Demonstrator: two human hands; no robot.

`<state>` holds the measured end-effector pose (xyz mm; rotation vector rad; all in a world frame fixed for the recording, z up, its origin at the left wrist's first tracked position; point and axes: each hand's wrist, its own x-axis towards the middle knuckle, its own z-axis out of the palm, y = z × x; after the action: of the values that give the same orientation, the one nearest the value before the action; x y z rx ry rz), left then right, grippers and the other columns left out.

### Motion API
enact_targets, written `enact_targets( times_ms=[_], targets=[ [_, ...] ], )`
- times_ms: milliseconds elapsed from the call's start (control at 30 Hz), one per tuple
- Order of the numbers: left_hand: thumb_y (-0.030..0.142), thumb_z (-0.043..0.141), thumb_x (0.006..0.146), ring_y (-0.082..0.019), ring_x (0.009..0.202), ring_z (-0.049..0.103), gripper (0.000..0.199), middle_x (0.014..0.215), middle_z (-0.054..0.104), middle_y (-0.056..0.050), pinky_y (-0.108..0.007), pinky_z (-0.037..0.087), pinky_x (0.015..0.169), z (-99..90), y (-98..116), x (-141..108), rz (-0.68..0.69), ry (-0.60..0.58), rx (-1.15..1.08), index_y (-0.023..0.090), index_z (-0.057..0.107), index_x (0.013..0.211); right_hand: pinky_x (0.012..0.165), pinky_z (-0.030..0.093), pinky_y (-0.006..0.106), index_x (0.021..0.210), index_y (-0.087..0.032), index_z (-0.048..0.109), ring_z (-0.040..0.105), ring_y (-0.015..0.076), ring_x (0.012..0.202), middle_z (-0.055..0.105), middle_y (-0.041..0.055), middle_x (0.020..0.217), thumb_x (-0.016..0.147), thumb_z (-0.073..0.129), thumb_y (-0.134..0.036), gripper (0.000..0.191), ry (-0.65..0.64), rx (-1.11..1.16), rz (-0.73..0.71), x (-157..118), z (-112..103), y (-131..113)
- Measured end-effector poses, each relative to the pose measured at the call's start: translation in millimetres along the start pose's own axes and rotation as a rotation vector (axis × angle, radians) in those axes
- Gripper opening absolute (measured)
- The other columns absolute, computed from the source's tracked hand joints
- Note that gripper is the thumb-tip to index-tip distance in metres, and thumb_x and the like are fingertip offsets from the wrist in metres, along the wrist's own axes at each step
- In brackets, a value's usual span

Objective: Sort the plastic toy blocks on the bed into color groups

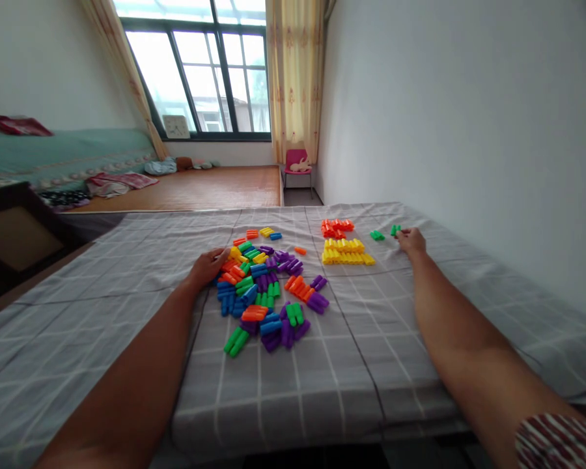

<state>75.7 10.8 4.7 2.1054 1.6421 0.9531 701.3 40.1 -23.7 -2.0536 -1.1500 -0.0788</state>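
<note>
Now, dark cabinet (10, 234): away at the far left, well apart from the left fingers.
Low bed (215, 185): out beyond the left fingers, its brown mat strewn with rumpled cloths (120, 184).
Clock (176, 127): square and pale, up at the window (200, 71), far past those same fingers.
Left hand (208, 266): right up against the pile's edge, fingertips at a yellow piece (235, 254); I can't tell whether they grip it or simply rest there.
Mixed pile (260, 270): just right of the left fingers and spilling toward the person, a jumble of purple, blue, green, orange and yellow on the checked cloth (371, 326).
Loose pieces (267, 232): orange, yellow and blue, a little beyond the left fingertips and to their right.
Pink chair (297, 159): far beyond both hands, a soft toy (300, 166) on its seat.
Orange group (336, 228): gathered to the left of the right fingers.
Yellow rows (346, 252): neatly lined up, left of the right fingers and nearer the person.
Lone green piece (377, 235): just left of the right fingertips.
Right hand (413, 242): thumb and fingers pinched narrow, holding another green piece (395, 230) at the tips!
Pale wall (469, 117): rising to the right, beyond the right fingers.
</note>
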Motion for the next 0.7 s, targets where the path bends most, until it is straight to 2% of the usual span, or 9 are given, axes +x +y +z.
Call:
enact_targets(
  times_ms=[100, 200, 300, 400, 500, 600, 700],
  targets=[
    [0.068, 0.037, 0.081, -0.025, 0.089, 0.064, 0.065, 0.093, 0.074, -0.004, -0.028, 0.050, 0.076, -1.0, -3, 0, 0.004, -0.020, 0.028, 0.017, 0.072, 0.100, 0.081, 0.048, 0.035, 0.104, -0.013, 0.064, 0.065, 0.0263, 0.093, 0.071, 0.0136, 0.095, 0.083, 0.058, -0.034, 0.030, -0.043, -0.083, 0.045, -3, 10, -6],
    [0.067, 0.036, 0.082, -0.025, 0.091, 0.064, 0.064, 0.096, 0.074, -0.005, -0.029, 0.050, 0.079, -1.9, -4, 0, 0.018, -0.018, 0.046, 0.017, 0.072, 0.101, 0.080, 0.047, 0.035, 0.105, -0.015, 0.066, 0.064, 0.0277, 0.096, 0.071, 0.0140, 0.102, 0.086, 0.053, -0.037, 0.032, -0.068, -0.132, -0.012, -5, 14, -9],
    [0.067, 0.036, 0.082, -0.025, 0.092, 0.064, 0.064, 0.097, 0.074, -0.005, -0.029, 0.050, 0.080, -2.6, -2, 0, 0.017, -0.011, 0.072, 0.018, 0.073, 0.101, 0.082, 0.046, 0.034, 0.110, -0.016, 0.067, 0.063, 0.0260, 0.097, 0.069, 0.0139, 0.107, 0.087, 0.049, -0.033, 0.034, -0.075, -0.161, -0.072, -7, 14, -6],
    [0.066, 0.037, 0.082, -0.025, 0.091, 0.065, 0.063, 0.097, 0.074, -0.004, -0.029, 0.050, 0.079, -2.7, 0, 0, 0.017, -0.004, 0.080, 0.018, 0.073, 0.101, 0.085, 0.045, 0.032, 0.115, -0.018, 0.066, 0.062, 0.0227, 0.098, 0.069, 0.0109, 0.109, 0.087, 0.050, -0.029, 0.035, -0.100, -0.170, -0.134, -9, 12, -4],
    [0.066, 0.037, 0.082, -0.025, 0.090, 0.066, 0.063, 0.097, 0.074, -0.005, -0.028, 0.050, 0.078, -2.6, 0, 0, 0.016, -0.001, 0.086, 0.017, 0.073, 0.101, 0.086, 0.045, 0.032, 0.111, -0.020, 0.068, 0.062, 0.0212, 0.096, 0.070, 0.0084, 0.106, 0.085, 0.052, -0.027, 0.032, -0.122, -0.192, -0.161, -10, 11, -4],
    [0.067, 0.036, 0.082, -0.024, 0.089, 0.065, 0.065, 0.097, 0.074, -0.005, -0.029, 0.050, 0.078, -2.6, -2, 1, 0.024, 0.001, 0.094, 0.017, 0.073, 0.101, 0.087, 0.045, 0.032, 0.105, -0.018, 0.070, 0.062, 0.0219, 0.095, 0.069, 0.0100, 0.102, 0.084, 0.051, -0.024, 0.029, -0.119, -0.227, -0.169, -10, 9, -6],
    [0.068, 0.035, 0.082, -0.025, 0.090, 0.065, 0.066, 0.097, 0.073, -0.005, -0.029, 0.050, 0.079, -2.9, -1, 0, 0.023, -0.009, 0.096, 0.017, 0.072, 0.102, 0.090, 0.044, 0.035, 0.112, -0.018, 0.068, 0.058, 0.0236, 0.101, 0.066, 0.0128, 0.109, 0.084, 0.047, -0.020, 0.035, -0.091, -0.258, -0.159, -11, 9, -9]
  ],
)
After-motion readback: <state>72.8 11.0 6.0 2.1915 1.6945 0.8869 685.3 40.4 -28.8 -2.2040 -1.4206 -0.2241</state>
